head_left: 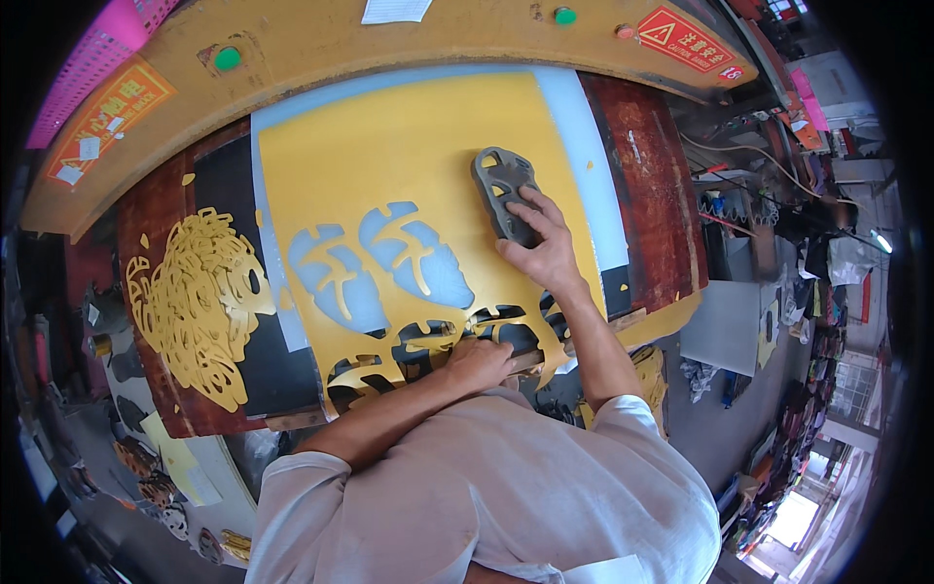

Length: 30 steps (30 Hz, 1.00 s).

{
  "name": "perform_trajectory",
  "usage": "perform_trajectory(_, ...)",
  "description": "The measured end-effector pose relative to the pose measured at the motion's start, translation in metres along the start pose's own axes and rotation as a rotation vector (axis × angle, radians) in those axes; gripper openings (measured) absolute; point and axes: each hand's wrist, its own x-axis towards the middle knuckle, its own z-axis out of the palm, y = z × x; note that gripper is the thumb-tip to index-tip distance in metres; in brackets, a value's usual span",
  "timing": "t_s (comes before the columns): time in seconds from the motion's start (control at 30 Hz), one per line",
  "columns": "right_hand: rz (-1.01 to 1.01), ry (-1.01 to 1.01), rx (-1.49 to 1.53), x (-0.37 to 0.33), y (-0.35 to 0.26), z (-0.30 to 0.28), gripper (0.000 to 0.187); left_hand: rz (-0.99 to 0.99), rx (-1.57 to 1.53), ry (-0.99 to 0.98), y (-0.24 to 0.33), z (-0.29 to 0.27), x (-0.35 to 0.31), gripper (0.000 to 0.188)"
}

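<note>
right hand (547, 245): gripping grey die (512, 177), partly covered | left hand (481, 364): palm hidden, grip unclear

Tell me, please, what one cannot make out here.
Head view:
Lower end of the grey die: partly covered by the right hand.
Whether the left hand grips anything: its own back hides the palm.
Lower layers of the yellow pile: under upper pieces.
The pink perforated object: cut off by top edge.

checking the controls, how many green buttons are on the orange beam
2: one green button on the beam left of the paper, another green button right of it. The picture's edge cuts the beam, so others may be hidden.
</note>
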Motion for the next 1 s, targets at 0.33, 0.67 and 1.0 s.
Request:
perform_trajectory(0.33,-0.242,0.010,-0.301,-0.007,0.021,0.025,0.052,-0.317,0.336,1.212,-0.061,-0.105,-0.093,0.028)
perform_trajectory(0.67,-0.317,0.048,-0.327,-0.006,0.035,0.040,0.052,-0.846,-0.355,0.993,-0.145,-0.104,-0.157,0.050)
perform_trajectory(1.0,-0.169,0.027,-0.363,0.003,0.025,0.040,0.052,-0.670,-0.054,1.311,-0.181,-0.129,-0.137,0.038)
